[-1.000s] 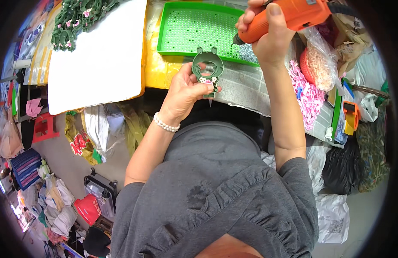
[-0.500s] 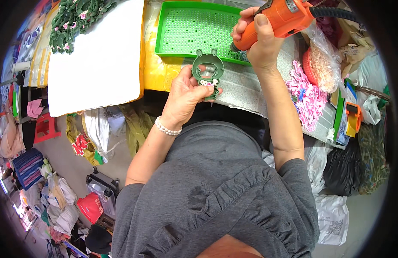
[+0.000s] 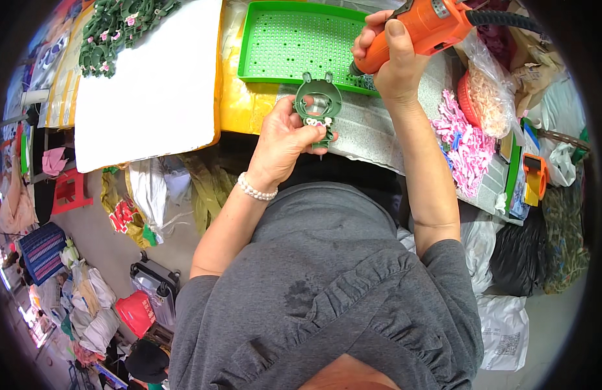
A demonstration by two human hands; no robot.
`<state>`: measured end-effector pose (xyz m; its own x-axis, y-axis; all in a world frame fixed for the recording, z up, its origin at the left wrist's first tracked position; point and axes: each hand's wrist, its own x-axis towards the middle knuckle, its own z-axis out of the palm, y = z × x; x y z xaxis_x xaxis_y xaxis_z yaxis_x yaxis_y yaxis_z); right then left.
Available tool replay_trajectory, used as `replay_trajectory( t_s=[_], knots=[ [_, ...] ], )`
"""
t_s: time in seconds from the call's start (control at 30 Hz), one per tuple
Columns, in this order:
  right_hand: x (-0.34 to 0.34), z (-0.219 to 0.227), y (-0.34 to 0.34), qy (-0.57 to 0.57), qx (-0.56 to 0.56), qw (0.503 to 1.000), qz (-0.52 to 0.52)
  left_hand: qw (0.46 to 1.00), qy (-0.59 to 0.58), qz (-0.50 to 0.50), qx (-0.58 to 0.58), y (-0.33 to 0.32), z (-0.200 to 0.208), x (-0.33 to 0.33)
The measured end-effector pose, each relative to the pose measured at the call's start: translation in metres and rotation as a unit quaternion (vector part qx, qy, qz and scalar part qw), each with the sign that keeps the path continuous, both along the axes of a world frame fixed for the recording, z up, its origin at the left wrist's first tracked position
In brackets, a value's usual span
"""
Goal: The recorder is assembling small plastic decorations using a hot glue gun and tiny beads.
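Note:
My left hand grips a dark green plastic part with a ring-shaped head, two small ears and pink and white bits at its middle. Its fingers and thumb close round the lower end. Wrapped round an orange electric screwdriver is my right hand, with the black tip pointing down and left over the right end of a green perforated tray. The tip is apart from the green part. Small dark pieces, perhaps screws, lie in the tray beneath the tip.
At the left, a white board carries a heap of similar green parts. On the right are a pile of pink and white pieces and a red basket of pale pieces in clear plastic. A black cable trails from the screwdriver.
The view has shifted slightly. My left hand and the green part sit a little further right and higher; my right hand with the screwdriver has barely moved.

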<state>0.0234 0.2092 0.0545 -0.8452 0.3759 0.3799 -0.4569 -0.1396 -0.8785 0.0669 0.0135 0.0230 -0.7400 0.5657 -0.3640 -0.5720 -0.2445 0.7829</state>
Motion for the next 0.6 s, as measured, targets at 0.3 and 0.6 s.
replay_trajectory(
  t_s=[0.3, 0.6],
  knots=[
    [0.003, -0.003, -0.004, -0.009, -0.048, 0.999, 0.0, 1.0, 0.016, 0.008, -0.008, 0.001, -0.001, 0.002],
    [0.008, 0.015, -0.009, -0.009, -0.067, 0.998, -0.018, 0.999, 0.023, 0.007, -0.021, 0.002, -0.003, 0.002]
  ],
)
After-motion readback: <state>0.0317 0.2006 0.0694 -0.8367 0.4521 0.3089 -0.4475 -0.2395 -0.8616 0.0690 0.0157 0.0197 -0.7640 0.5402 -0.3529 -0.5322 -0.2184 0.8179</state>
